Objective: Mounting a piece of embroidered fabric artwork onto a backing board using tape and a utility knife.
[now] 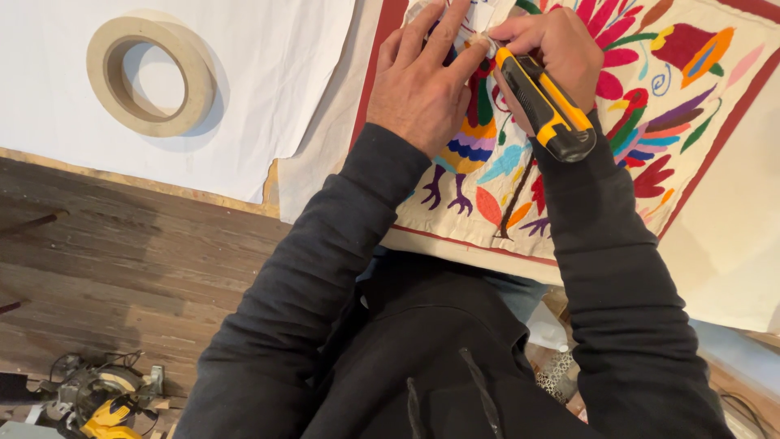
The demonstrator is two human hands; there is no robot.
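My right hand grips a yellow and black utility knife, its tip pointing up-left against a small pale patch on the cloth. My left hand lies flat beside it, fingers spread, pressing down on an embroidered cloth. The cloth is cream with a dark red border and bright birds, flowers and leaves stitched on it. Both arms wear black sleeves. The knife's blade tip is hidden between my fingers.
A large roll of beige tape lies on white sheeting at the upper left. Dark wooden floorboards run below the table's edge. A yellow and black circular saw sits on the floor at the lower left.
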